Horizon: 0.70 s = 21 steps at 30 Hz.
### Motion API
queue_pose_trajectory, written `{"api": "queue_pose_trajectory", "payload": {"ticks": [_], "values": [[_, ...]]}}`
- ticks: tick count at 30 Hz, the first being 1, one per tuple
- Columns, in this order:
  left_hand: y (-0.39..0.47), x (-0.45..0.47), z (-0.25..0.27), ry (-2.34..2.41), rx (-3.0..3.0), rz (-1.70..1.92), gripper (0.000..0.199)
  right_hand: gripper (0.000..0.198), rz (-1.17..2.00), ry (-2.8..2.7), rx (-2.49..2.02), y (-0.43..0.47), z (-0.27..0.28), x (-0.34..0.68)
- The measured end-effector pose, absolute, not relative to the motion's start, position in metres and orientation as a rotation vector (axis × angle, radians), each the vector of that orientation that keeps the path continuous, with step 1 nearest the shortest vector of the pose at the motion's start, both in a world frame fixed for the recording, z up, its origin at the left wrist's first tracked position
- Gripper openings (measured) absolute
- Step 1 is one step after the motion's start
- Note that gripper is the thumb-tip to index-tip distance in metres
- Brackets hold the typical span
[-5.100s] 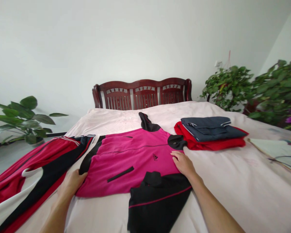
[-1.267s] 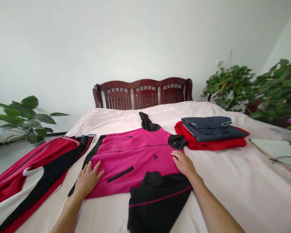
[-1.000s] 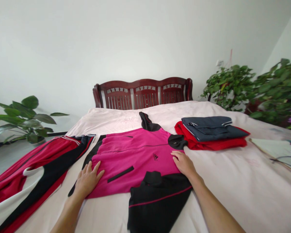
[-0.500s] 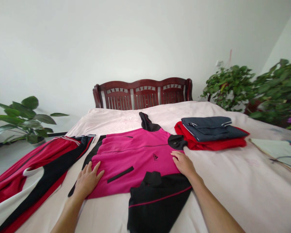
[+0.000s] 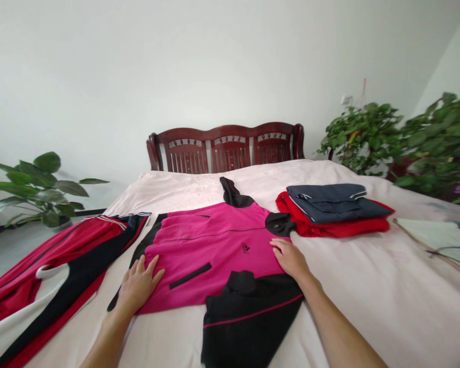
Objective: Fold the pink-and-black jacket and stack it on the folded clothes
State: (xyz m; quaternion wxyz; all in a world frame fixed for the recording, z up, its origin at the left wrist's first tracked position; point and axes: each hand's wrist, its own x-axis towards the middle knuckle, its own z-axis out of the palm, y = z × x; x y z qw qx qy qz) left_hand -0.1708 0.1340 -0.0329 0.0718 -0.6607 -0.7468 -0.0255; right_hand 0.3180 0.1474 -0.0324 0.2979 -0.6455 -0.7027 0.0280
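A magenta jacket [image 5: 199, 240] with black sleeves and a black collar lies spread on its side across the bed, its collar toward the right. The near black sleeve [image 5: 249, 322] is bent toward me, and its cuff rests by the chest. My left hand [image 5: 140, 281] lies flat on the hem band at the jacket's left end, fingers spread. At the near shoulder, below the collar, my right hand [image 5: 290, 258] rests on the fabric with its fingers stretched out; part of them is hidden from view. Neither hand grips the cloth.
Left of the jacket lies a red, black and white tracksuit jacket [image 5: 88, 255]. Folded dark blue clothing [image 5: 325, 204] sits on folded red clothing [image 5: 345, 228] at the right. Beyond the pale bedsheet [image 5: 368, 286] stands a wooden headboard [image 5: 230, 148]. Leafy plants [image 5: 368, 135] flank the bed.
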Motion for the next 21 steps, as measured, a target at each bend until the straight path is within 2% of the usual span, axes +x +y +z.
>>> {"api": "queue_pose_trajectory", "payload": {"ticks": [21], "values": [[0.1331,-0.1700,-0.0326,-2.242,-1.979,-0.062,0.065,0.034,0.050,-1.876,-1.720,0.1482,-0.0347,0.3188]]}}
